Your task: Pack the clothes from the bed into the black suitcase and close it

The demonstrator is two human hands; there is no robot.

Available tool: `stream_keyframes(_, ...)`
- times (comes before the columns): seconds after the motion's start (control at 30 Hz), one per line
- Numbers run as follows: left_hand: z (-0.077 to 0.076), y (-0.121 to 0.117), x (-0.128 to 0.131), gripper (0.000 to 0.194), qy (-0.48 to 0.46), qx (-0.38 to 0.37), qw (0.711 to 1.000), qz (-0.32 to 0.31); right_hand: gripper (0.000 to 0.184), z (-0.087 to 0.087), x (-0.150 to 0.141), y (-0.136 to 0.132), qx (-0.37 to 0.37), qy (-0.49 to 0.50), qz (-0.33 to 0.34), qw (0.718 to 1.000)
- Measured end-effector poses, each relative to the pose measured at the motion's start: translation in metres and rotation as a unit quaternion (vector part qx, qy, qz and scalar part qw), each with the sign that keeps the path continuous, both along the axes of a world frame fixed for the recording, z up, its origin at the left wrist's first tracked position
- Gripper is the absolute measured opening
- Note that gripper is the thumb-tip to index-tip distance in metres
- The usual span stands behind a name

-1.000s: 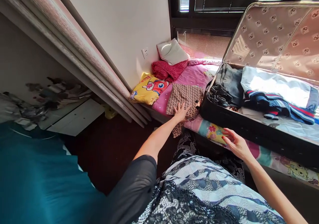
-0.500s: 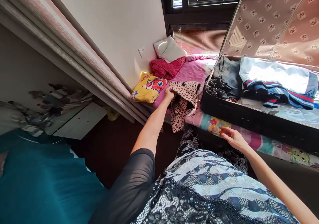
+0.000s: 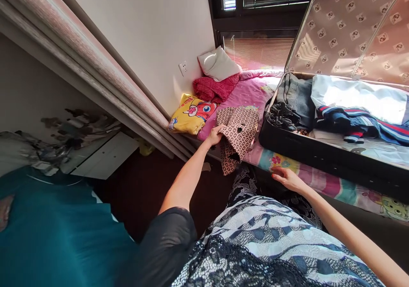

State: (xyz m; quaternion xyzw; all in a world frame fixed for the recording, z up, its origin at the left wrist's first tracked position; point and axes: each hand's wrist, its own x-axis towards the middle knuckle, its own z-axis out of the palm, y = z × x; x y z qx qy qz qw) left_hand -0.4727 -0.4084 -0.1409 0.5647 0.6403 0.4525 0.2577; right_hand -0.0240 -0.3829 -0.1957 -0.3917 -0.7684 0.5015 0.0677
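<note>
My left hand (image 3: 216, 135) is closed on the near left edge of a tan garment (image 3: 240, 129) with a dark repeated letter pattern. The garment lies partly on the pink bedding, and a piece of it hangs down over the front edge. I cannot tell what kind of garment it is. My right hand (image 3: 286, 179) hovers in front of the padded ledge with fingers apart and holds nothing. Near it stands an open black suitcase (image 3: 319, 155) with folded clothes inside: dark grey trousers (image 3: 295, 93), a white top (image 3: 358, 91) and a navy striped piece (image 3: 345, 119).
A yellow cartoon cushion (image 3: 189, 116), a crimson cloth (image 3: 215, 87) and a white pillow (image 3: 219, 63) lie along the wall. The pink bedding (image 3: 247, 90) covers the ledge. A curtain (image 3: 105, 65) hangs at left, above a teal-covered bed (image 3: 57, 227).
My left hand has moved slightly nearer to me, and the tan garment's upper part has flopped forward and spread. My right hand has shifted a little left.
</note>
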Motion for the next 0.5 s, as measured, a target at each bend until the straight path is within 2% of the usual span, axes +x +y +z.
stream_keyframes(0.07, 0.005, -0.004, -0.007, 0.018, -0.004, 0.031, 0.999, -0.020, 0.054, 0.002, -0.017, 0.006, 0.004, 0.008, 0.011, 1.000)
stream_keyframes(0.13, 0.005, -0.017, -0.011, 0.019, 0.008, 0.005, 0.996, -0.083, 0.056, 0.000, -0.033, 0.009, 0.011, 0.017, 0.017, 1.000)
stream_keyframes(0.2, -0.002, -0.038, -0.012, 0.027, 0.053, -0.094, 0.977, -0.186, 0.056, -0.007, -0.047, 0.010, 0.009, 0.021, 0.017, 1.000)
stream_keyframes(0.27, -0.015, -0.057, -0.010, 0.052, 0.091, -0.217, 0.932, -0.275, 0.060, -0.016, -0.062, 0.011, -0.012, 0.013, 0.004, 1.000)
stream_keyframes(0.3, -0.021, -0.063, -0.009, 0.064, 0.082, -0.256, 0.919, -0.289, 0.064, -0.019, -0.071, 0.011, -0.024, 0.012, -0.008, 1.000)
stream_keyframes(0.33, -0.028, -0.066, -0.007, 0.071, 0.052, -0.266, 0.925, -0.267, 0.070, -0.022, -0.081, 0.012, -0.034, 0.014, -0.025, 0.999)
stream_keyframes(0.37, -0.033, -0.065, -0.005, 0.071, 0.007, -0.250, 0.945, -0.210, 0.077, -0.024, -0.092, 0.014, -0.042, 0.020, -0.047, 0.998)
stream_keyframes(0.43, -0.042, -0.055, 0.002, 0.062, -0.085, -0.168, 0.982, -0.017, 0.087, -0.025, -0.115, 0.020, -0.044, 0.033, -0.096, 0.994)
stream_keyframes(0.5, -0.049, -0.039, 0.013, 0.060, -0.142, -0.103, 0.969, 0.177, 0.092, -0.023, -0.137, 0.028, -0.028, 0.048, -0.131, 0.990)
